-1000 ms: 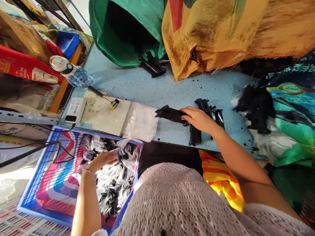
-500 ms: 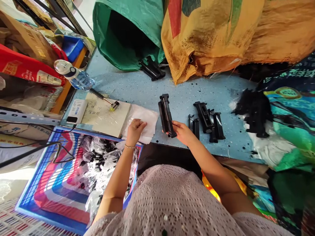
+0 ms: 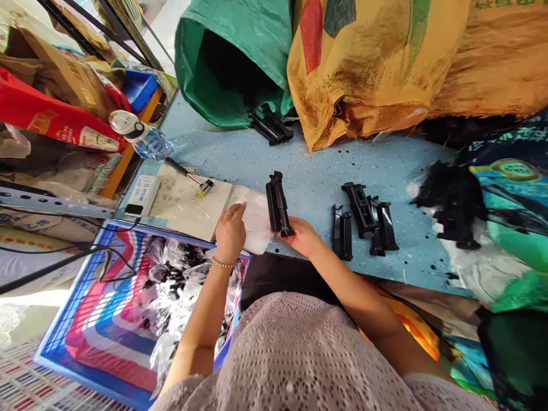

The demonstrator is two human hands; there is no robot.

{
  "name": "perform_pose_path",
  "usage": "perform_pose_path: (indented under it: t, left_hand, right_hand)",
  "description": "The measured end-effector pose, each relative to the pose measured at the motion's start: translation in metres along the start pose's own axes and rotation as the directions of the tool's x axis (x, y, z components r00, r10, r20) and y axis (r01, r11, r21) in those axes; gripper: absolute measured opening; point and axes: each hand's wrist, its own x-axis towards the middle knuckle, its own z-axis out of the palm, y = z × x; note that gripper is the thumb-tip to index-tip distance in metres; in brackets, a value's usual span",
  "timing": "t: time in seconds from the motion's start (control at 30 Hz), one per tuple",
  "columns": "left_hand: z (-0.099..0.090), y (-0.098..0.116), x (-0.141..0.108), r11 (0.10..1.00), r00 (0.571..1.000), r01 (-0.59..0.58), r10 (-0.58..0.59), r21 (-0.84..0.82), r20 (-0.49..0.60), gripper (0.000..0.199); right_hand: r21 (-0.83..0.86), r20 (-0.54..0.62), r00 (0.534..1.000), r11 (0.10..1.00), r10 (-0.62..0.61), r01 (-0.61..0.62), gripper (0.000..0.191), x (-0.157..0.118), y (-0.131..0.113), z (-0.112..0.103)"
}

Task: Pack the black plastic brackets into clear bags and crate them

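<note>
My right hand [image 3: 303,237] grips the lower end of a long black plastic part [image 3: 278,202], tilted just above the table. My left hand [image 3: 231,231], fingers bunched together, is at the left edge of a stack of thin clear plastic bags [image 3: 257,222]; it seems to pinch the top one, though the fingertips are partly hidden. To the right of my right hand, several similar black parts [image 3: 362,211] lie on the blue speckled table [image 3: 308,165]. More black parts [image 3: 272,125] stick out of a green sack's mouth.
The green sack [image 3: 192,85] and an orange woven sack [image 3: 377,68] stand at the back. A notepad [image 3: 205,214], screwdriver-like tool [image 3: 188,174], white box [image 3: 144,194] and water bottle [image 3: 149,140] are left. Below is a blue basket [image 3: 81,274] with bagged parts. Black pieces [image 3: 454,205] lie right.
My right hand has moved the black part left, closer to the plastic bags. My left hand has shifted slightly up the bags' left edge, its fingers now pointing forward. The view has shifted a little.
</note>
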Motion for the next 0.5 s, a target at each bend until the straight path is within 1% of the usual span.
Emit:
perform_pose_path:
  t: [0.07,0.1,0.13,0.17,0.2,0.23,0.27,0.3,0.33,0.37,0.4,0.43,0.47,0.5]
  left_hand:
    - [0.002,0.002,0.004,0.997,1.000,0.017,-0.016,-0.080,0.009,0.051]
    - [0.003,0.002,0.006,0.992,0.999,0.029,-0.026,-0.119,0.021,0.052]
    - [0.003,0.003,0.007,0.988,0.999,0.038,-0.033,-0.147,0.039,0.053]
    - [0.003,0.003,0.008,0.985,0.998,0.041,-0.031,-0.167,0.062,0.054]
    - [0.002,0.003,0.008,0.983,0.996,0.031,-0.016,-0.179,0.085,0.056]
    - [0.000,0.003,0.007,0.983,0.995,0.009,0.009,-0.185,0.098,0.059]
    - [-0.002,0.004,0.005,0.983,0.994,-0.024,0.043,-0.180,0.102,0.062]
    - [-0.004,0.005,0.002,0.983,0.991,-0.070,0.087,-0.168,0.101,0.065]
    - [-0.004,0.007,-0.003,0.981,0.985,-0.124,0.140,-0.151,0.099,0.068]
    - [-0.004,0.010,-0.008,0.972,0.973,-0.189,0.205,-0.140,0.106,0.071]
    - [-0.003,0.015,-0.014,0.955,0.952,-0.259,0.277,-0.144,0.129,0.073]
    - [-0.002,0.021,-0.020,0.933,0.923,-0.320,0.346,-0.167,0.167,0.075]
    - [-0.001,0.028,-0.026,0.908,0.890,-0.367,0.406,-0.203,0.210,0.076]
    - [-0.002,0.035,-0.032,0.887,0.860,-0.392,0.447,-0.243,0.245,0.077]
  right_hand:
    - [-0.015,-0.027,0.999,0.999,-0.039,0.039,0.022,-0.016,-0.003,-0.005]
    - [-0.021,-0.023,0.999,0.999,-0.045,0.045,0.022,-0.025,-0.005,-0.007]
    - [-0.026,0.006,1.000,0.999,-0.024,0.024,0.023,-0.035,-0.006,-0.010]
    - [-0.034,0.059,0.998,0.999,0.029,-0.027,0.025,-0.045,-0.007,-0.013]
    - [-0.042,0.128,0.986,0.994,0.109,-0.105,0.027,-0.053,-0.007,-0.016]
    - [-0.045,0.198,0.959,0.979,0.204,-0.199,0.028,-0.059,-0.006,-0.019]
    - [-0.037,0.255,0.920,0.954,0.298,-0.299,0.028,-0.063,-0.003,-0.022]
    - [-0.012,0.286,0.883,0.922,0.373,-0.386,0.027,-0.062,0.000,-0.024]
    - [0.028,0.287,0.860,0.894,0.422,-0.448,0.025,-0.059,0.004,-0.024]
    - [0.074,0.266,0.854,0.873,0.448,-0.481,0.021,-0.053,0.008,-0.023]
    - [0.115,0.224,0.868,0.872,0.443,-0.475,0.017,-0.046,0.012,-0.021]
    - [0.130,0.175,0.894,0.890,0.413,-0.437,0.014,-0.039,0.016,-0.016]
    - [0.111,0.123,0.927,0.923,0.355,-0.368,0.013,-0.032,0.019,-0.010]
    - [0.057,0.078,0.958,0.958,0.275,-0.280,0.014,-0.028,0.021,-0.003]
